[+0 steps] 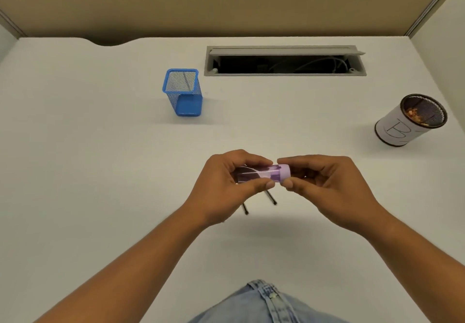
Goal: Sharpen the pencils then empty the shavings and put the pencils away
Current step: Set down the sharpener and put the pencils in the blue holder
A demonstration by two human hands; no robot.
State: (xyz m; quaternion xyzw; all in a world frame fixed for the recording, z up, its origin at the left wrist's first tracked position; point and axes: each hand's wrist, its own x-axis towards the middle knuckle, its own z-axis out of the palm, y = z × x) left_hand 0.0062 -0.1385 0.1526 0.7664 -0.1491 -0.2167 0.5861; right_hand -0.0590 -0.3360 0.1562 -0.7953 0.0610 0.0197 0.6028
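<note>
Both hands hold the purple sharpener (261,173) above the white desk (100,146). The left hand (224,189) grips its clear body with curled fingers and thumb, and the right hand (327,187) pinches its lilac cap between thumb and fingers. The two parts meet; I cannot tell if they are fully closed together. Just under the sharpener, on the side nearer to the person, the dark ends of two pencils (272,199) lie on the desk, and the left hand hides the rest of them. Beyond the sharpener and to its left the blue mesh holder (185,96) stands upright. Well to the right of the sharpener, a little farther back, stands a round mesh cup (402,129) wrapped in white paper, with shavings (412,116) inside. Far behind the sharpener is an open cable hatch (284,60) in the desk.
</note>
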